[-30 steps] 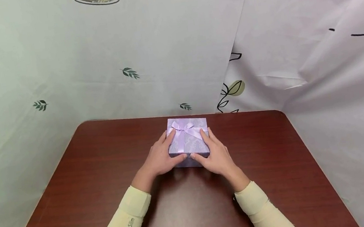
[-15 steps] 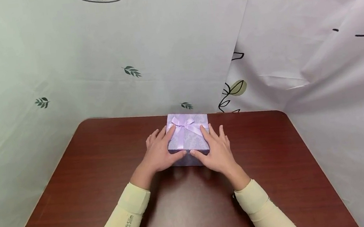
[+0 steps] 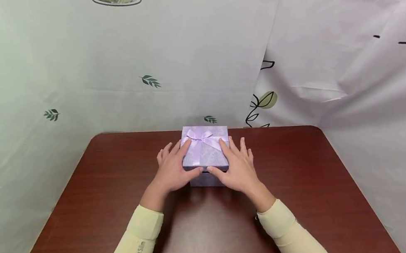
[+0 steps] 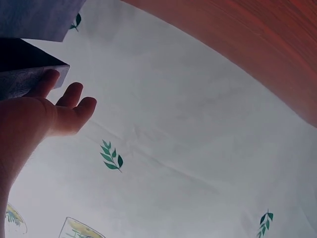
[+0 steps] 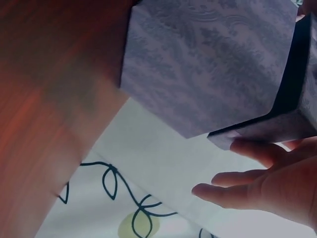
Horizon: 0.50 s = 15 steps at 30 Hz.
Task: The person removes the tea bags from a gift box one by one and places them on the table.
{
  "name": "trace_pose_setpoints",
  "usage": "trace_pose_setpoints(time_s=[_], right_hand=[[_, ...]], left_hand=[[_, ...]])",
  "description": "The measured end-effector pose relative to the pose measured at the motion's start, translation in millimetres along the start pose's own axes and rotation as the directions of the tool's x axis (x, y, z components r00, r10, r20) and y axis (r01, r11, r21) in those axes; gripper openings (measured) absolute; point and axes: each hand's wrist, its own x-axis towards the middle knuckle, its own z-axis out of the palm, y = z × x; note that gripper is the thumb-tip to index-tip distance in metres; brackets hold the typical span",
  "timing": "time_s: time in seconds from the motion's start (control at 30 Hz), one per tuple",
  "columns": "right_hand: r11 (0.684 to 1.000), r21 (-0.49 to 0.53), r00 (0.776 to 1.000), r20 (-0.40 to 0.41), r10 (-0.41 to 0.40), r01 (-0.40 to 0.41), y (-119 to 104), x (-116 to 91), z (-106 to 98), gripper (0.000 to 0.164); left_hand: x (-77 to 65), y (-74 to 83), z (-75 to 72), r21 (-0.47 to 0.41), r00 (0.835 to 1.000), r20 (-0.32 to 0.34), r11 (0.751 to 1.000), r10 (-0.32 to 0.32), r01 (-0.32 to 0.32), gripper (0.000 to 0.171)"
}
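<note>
A lilac patterned gift box stands near the table's far edge, its lid point(image 3: 212, 156) topped with a ribbon bow point(image 3: 200, 136). The lid is raised off the box base point(image 3: 207, 180) and sits slightly askew. My left hand point(image 3: 170, 170) grips the lid's left side, thumb at the front edge and index finger on top. On the opposite side my right hand point(image 3: 239, 168) grips it likewise. Both hands have outer fingers spread away from the box. The right wrist view shows a dark gap between the base point(image 5: 208, 64) and the lid point(image 5: 297, 119). The box's inside is hidden.
The brown wooden table point(image 3: 95, 205) has rounded far corners. A pale cloth point(image 3: 194, 52) with leaf prints hangs behind it and along both sides, close to the table's edges.
The lid has risen from the base and shifted slightly left, with both hands moving along. Outer fingers have spread off the box sides. The base stays on the table.
</note>
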Motion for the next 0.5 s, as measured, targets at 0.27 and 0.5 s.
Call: trace_pose_setpoints(time_s=[0.27, 0.5], right_hand=[[0.999, -0.021, 0.999, 0.001, -0.033, 0.033, -16, 6, 4, 0.093], [0.999, -0.024, 0.999, 0.014, -0.046, 0.046, -30, 10, 11, 0.093]], left_hand=[[-6.3, -9.8, -11.4, -0.003, 0.999, -0.037, 1.000, -0.009, 0.009, 0.096], [-13.8, -20.6, -20.1, -0.010, 0.998, -0.058, 1.000, -0.024, 0.024, 0.096]])
